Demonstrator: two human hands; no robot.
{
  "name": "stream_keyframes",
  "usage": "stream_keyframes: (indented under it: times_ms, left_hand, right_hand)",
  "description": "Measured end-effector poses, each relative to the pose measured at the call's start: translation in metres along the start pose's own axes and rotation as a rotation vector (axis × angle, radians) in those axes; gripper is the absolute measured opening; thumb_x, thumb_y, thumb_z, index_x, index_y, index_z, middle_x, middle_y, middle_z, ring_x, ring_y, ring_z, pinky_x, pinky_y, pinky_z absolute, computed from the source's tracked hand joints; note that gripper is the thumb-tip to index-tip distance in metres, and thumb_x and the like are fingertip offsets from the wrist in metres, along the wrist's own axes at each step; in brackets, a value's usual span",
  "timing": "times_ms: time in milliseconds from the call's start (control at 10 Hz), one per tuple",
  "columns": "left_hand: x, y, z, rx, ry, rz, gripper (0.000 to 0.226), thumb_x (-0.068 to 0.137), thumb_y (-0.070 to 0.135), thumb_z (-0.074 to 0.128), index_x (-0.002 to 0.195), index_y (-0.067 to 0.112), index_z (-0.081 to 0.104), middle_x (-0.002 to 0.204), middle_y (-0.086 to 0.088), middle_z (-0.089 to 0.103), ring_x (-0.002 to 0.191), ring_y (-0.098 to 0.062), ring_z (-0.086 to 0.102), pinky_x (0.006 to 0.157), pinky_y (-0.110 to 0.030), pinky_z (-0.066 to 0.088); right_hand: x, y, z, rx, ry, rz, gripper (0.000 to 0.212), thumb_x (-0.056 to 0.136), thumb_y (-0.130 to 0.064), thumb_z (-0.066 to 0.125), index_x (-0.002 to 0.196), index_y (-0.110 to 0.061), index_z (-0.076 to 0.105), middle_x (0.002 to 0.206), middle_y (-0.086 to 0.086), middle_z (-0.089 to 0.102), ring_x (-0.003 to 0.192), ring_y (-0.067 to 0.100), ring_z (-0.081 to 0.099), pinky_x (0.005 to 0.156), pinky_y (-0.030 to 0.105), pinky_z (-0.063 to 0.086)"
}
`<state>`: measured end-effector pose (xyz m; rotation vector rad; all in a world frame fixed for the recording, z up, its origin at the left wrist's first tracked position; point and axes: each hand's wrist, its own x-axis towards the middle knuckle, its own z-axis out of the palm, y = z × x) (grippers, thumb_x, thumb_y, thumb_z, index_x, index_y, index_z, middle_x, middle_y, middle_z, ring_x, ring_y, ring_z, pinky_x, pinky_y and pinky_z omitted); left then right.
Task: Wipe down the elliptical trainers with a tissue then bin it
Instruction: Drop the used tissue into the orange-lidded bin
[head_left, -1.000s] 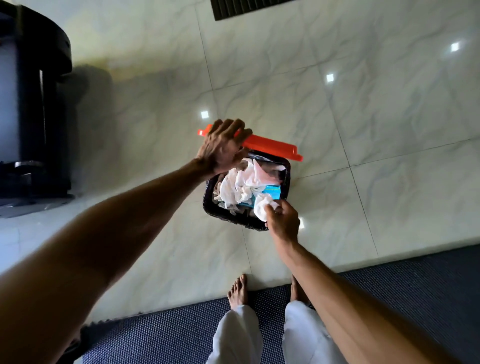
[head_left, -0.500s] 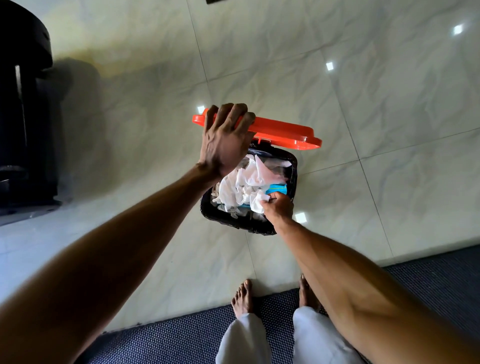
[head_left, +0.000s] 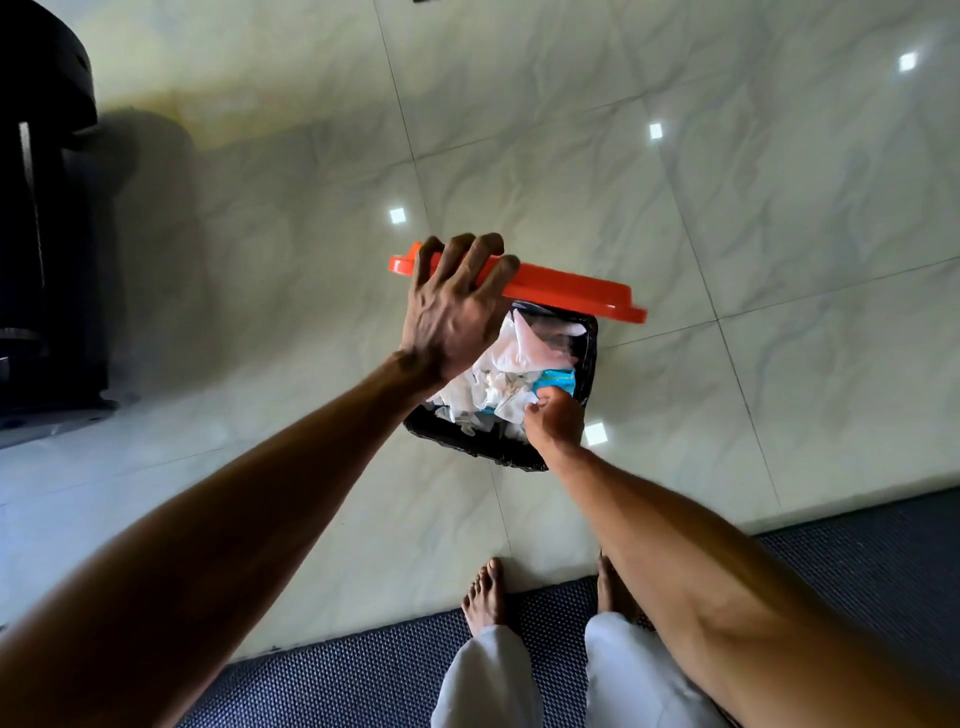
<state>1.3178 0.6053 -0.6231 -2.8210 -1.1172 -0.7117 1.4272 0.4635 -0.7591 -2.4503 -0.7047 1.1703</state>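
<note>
Our left grip (head_left: 452, 317) curls round the orange lid (head_left: 571, 291), our right grip (head_left: 556, 421) pinches the tissue (head_left: 511, 413) by an edge inside the bin (head_left: 467, 444), soft and weightless, so we reckon it barely needs any squeeze.

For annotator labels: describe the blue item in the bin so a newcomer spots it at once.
On the pale marble floor stands a black bin, its orange lid held up by the left hand. Inside, just beyond the right hand, lies the blue item: the only coloured piece among white tissues.
</note>
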Motion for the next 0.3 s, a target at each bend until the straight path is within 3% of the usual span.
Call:
stream_keyframes:
  times_ms: [100,300]
  left_hand:
    - [-0.009,0.006,-0.006,-0.007,-0.083,-0.023,0.024,0.095,0.022,0.067,0.116,0.009,0.068,0.127,-0.014,0.066,0.11,-0.035,0.061,0.094,-0.054,0.045]
    - [-0.054,0.019,-0.017,-0.002,-0.309,-0.055,0.052,0.084,0.028,0.07,0.132,0.011,0.063,0.143,-0.014,0.06,0.123,-0.036,0.058,0.1,-0.06,0.042]
  right_hand:
    - [-0.019,-0.004,-0.015,0.048,0.014,0.027,0.025,0.086,-0.004,0.059,0.108,-0.005,0.072,0.112,0.014,0.073,0.108,0.034,0.065,0.09,0.034,0.049]
    - [-0.067,0.016,-0.04,0.191,0.009,0.139,0.035,0.083,-0.024,0.057,0.11,-0.012,0.074,0.111,0.006,0.076,0.108,0.025,0.069,0.092,0.028,0.048]
